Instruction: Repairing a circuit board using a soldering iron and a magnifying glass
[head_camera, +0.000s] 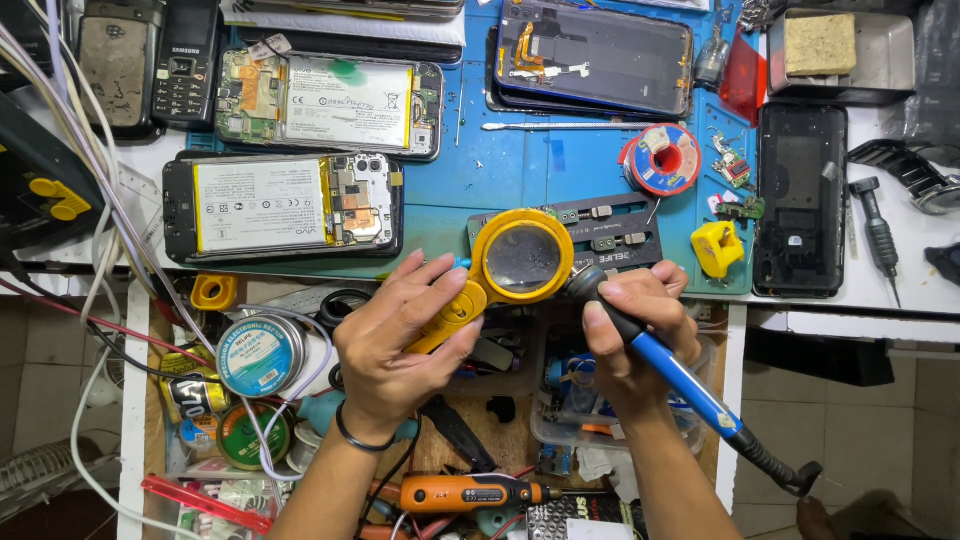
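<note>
Cluttered bench (500, 175) with a blue mat, opened phones at far left. Left hand (405, 335) clenched on yellow magnifier (520, 262); right hand (635, 320) grasping blue-handled soldering iron (665, 365) — tip hidden beneath the lens, over black fixture (610, 228). Best kept steady, lens centred — wrists braced.

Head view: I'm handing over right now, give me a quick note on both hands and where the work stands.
Left hand: holds the yellow magnifier by its handle, lens over the dark board holder on the blue mat.
Right hand: grips the blue-handled soldering iron, tip hidden behind the lens.
Two opened phones lie upper left, solder wick reel on the right.
Progress on the board cannot be told.
</note>
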